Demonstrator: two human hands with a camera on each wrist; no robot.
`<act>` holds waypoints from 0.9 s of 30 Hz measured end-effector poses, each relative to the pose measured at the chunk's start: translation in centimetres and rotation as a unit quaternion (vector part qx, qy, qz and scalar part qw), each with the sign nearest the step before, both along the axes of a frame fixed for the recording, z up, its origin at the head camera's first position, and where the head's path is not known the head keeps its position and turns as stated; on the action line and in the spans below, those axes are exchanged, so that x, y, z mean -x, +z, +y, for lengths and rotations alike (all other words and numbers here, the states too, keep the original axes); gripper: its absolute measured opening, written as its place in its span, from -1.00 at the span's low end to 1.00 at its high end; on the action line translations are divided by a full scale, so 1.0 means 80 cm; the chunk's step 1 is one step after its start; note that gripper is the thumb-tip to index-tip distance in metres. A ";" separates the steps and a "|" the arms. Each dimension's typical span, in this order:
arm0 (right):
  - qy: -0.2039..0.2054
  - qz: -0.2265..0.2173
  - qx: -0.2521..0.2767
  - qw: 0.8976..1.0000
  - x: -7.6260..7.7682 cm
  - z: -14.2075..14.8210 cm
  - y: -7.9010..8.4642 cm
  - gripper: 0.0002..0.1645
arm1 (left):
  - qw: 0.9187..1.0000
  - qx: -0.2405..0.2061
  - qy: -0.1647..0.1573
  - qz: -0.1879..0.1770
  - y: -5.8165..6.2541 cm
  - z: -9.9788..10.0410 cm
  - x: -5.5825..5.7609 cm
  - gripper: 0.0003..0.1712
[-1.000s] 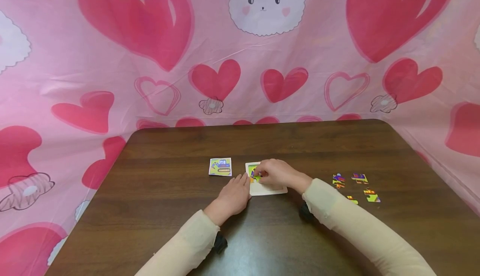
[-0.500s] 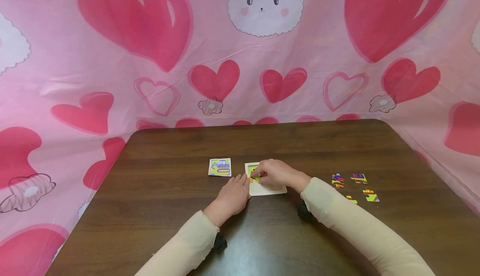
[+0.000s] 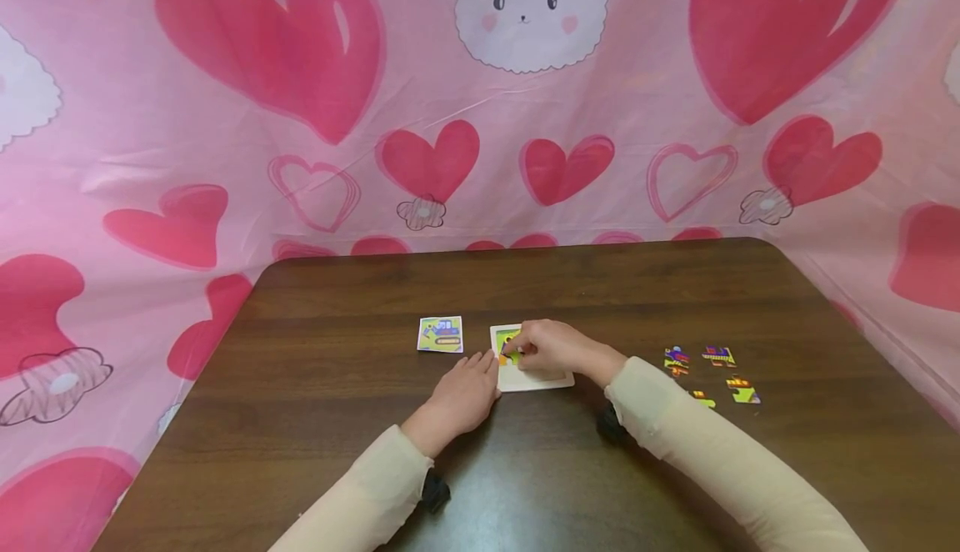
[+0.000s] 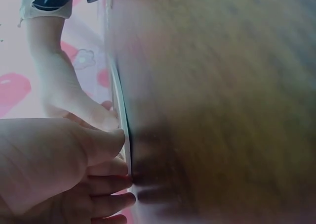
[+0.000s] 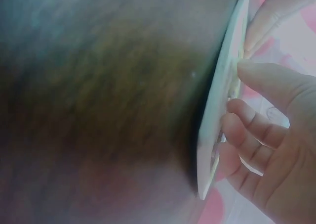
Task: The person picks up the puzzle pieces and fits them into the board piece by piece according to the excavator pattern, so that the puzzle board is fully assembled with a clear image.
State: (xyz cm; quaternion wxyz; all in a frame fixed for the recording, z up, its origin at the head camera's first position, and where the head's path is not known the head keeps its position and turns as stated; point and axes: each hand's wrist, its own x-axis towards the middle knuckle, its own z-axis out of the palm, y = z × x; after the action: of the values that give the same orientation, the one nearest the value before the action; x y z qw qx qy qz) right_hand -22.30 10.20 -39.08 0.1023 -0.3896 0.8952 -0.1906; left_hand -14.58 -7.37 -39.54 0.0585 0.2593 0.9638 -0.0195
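A white-bordered puzzle tray [image 3: 531, 383] lies flat on the table, with yellow-green printed pieces [image 3: 504, 339] showing at its left. My left hand [image 3: 461, 389] rests beside the tray, its extended fingers touching the left edge; the left wrist view shows that thumb [image 4: 116, 140] at the tray's rim. My right hand [image 3: 555, 347] is over the tray, index fingertip touching the printed area and thumb apart from it. In the right wrist view, the right hand's fingers [image 5: 234, 127] bend loosely against the tray's face. This hand hides much of the tray's inside.
Several loose puzzle pieces [image 3: 720, 357] lie on the right of the brown table [image 3: 525, 477]. A square picture card [image 3: 440, 334] of a blue digger lies left of the tray. A pink heart-patterned cloth [image 3: 495, 185] hangs behind the table.
My right index finger has shifted slightly over the printed area, from close to the thumb to apart from it. The left forearm has moved slightly left. Tray, card and loose pieces stay in place.
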 end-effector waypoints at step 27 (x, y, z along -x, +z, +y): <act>-0.145 0.016 0.099 0.984 -0.025 0.169 0.034 -0.60 | 0.999 -0.033 -0.016 -0.018 0.000 -0.008 0.004 -0.45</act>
State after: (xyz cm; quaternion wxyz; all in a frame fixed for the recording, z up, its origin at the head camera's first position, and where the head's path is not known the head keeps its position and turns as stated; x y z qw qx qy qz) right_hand -20.29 23.74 -36.36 0.0204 -0.2669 0.9203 -0.2852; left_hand -14.91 -7.98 -39.56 0.0668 0.2766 0.9585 0.0163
